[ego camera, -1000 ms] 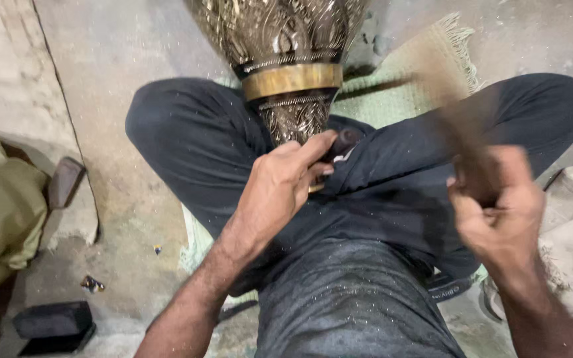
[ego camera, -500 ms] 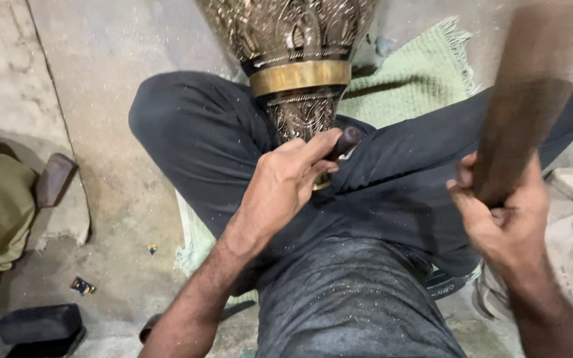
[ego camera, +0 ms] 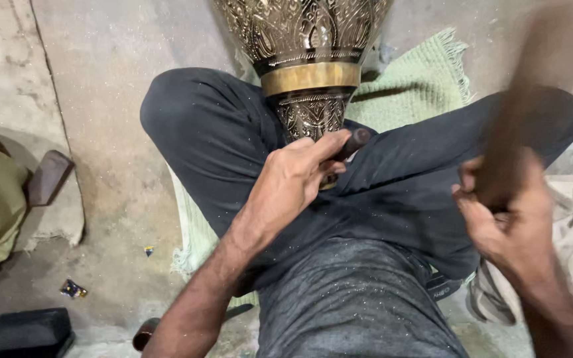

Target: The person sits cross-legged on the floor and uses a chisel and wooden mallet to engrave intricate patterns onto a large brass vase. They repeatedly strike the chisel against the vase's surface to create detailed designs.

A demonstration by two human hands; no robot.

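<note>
Engraved brass vase (ego camera: 303, 59) takes the punch (ego camera: 351, 142) gripped by the left hand (ego camera: 293, 179) as the right hand's (ego camera: 509, 219) blurred, probably wooden mallet (ego camera: 532, 113) has swung higher.

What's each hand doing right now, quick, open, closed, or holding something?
Left hand: closed on a dark rod-shaped tool against the engraved brass vase.
Right hand: closed on a blurred brown wooden mallet.

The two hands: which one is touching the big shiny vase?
The left hand, pressing a dark tool at the engraved brass vase. The right hand swings a blurred mallet.
</note>
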